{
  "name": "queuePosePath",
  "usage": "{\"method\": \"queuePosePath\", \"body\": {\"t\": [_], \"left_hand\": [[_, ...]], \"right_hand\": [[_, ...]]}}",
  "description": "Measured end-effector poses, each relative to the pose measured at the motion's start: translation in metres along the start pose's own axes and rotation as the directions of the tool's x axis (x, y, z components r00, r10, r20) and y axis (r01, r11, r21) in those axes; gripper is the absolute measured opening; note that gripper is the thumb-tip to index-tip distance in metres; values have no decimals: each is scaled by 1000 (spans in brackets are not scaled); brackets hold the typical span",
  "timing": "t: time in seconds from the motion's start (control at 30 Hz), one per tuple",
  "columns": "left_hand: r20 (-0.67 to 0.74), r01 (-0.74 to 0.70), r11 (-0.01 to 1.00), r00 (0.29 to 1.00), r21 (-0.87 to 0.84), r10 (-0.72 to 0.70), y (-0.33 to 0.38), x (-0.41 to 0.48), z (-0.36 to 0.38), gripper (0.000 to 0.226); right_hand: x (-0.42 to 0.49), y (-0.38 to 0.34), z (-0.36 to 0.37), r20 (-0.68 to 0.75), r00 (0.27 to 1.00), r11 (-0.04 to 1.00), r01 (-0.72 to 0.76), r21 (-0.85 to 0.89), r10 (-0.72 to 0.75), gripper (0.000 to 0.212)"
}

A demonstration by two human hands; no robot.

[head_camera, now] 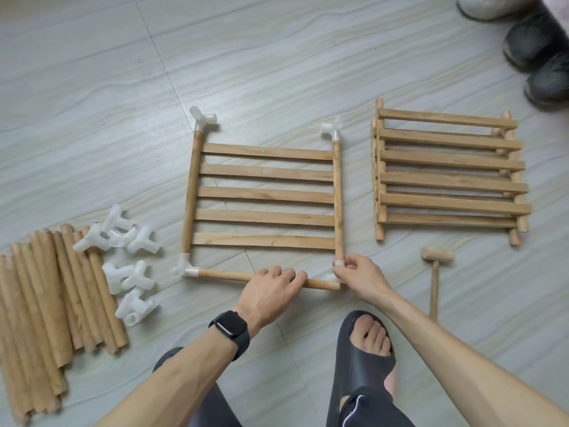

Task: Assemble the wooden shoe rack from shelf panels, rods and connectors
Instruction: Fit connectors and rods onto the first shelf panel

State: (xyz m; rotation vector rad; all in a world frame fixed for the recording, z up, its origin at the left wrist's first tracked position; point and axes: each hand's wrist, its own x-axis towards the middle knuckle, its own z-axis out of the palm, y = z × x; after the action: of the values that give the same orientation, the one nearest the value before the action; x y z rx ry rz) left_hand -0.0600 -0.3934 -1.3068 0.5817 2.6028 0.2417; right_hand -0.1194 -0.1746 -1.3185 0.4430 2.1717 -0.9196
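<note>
Five flat slats [264,195] cross the shelf panel [191,192] at frame centre. The left hand [271,291] curls round a smooth round rod [224,275] along its lower edge. The right hand [360,278] pinches the white plastic connector [339,262] at the lower-right corner. Spare rods [46,303] and loose connectors [129,272] lie lower left.

Dark shoes [535,44] and a black slipper [360,365] rest on the grey tiled floor [92,87].
</note>
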Motion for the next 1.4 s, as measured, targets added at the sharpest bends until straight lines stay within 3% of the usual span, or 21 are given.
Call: {"method": "queuePosePath", "body": {"t": [0.13, 0.23, 0.3, 0.4, 0.5, 0.57, 0.67, 0.83, 1.13, 1.3, 1.4], "left_hand": [[-44, -30, 999, 999, 19, 31, -4, 2, -6, 23], [5, -29, 999, 1000, 43, 29, -2, -1, -6, 22], [0, -40, 998, 999, 38, 40, -2, -5, -6, 20], [-122, -136, 987, 982, 89, 146, -6, -11, -6, 9], [-167, -149, 986, 973, 70, 159, -11, -12, -7, 26], [-175, -116, 993, 978, 1, 115, -14, -5, -11, 33], [-222, -75, 996, 973, -38, 65, -23, 12, -25, 25], [-161, 8, 999, 987, -49, -16, -38, 27, -34, 27], [-132, 45, 998, 990, -46, -50, -32, 28, -22, 37], [-103, 40, 999, 994, -17, -42, -24, 26, -19, 39], [-59, 51, 999, 997, 0, -51, -22, 28, -13, 36]], "right_hand": [[-7, 4, 2, 44, 999, 998, 25, 56, -28, 25], [-14, 10, 10, -7, 1000, 1000, -10, -8, 10, 24], [-20, 14, 21, 21, 987, 972, -162, 170, 161, 21], [-28, 17, 26, 194, 935, 816, -354, 457, 297, 24], [-28, 21, 13, 350, 904, 704, -414, 578, 245, 24], [-28, 23, 7, 400, 899, 714, -397, 577, 177, 22], [-29, 18, 7, 288, 948, 819, -272, 505, 137, 22], [-22, 0, -2, 61, 972, 610, -190, 769, 226, 18], [-20, -10, -7, -73, 989, 733, -47, 679, 131, 28], [-14, -15, -3, -192, 975, 892, -11, 452, 110, 38], [-9, -19, 2, -128, 982, 902, -70, 427, 137, 36]]}}
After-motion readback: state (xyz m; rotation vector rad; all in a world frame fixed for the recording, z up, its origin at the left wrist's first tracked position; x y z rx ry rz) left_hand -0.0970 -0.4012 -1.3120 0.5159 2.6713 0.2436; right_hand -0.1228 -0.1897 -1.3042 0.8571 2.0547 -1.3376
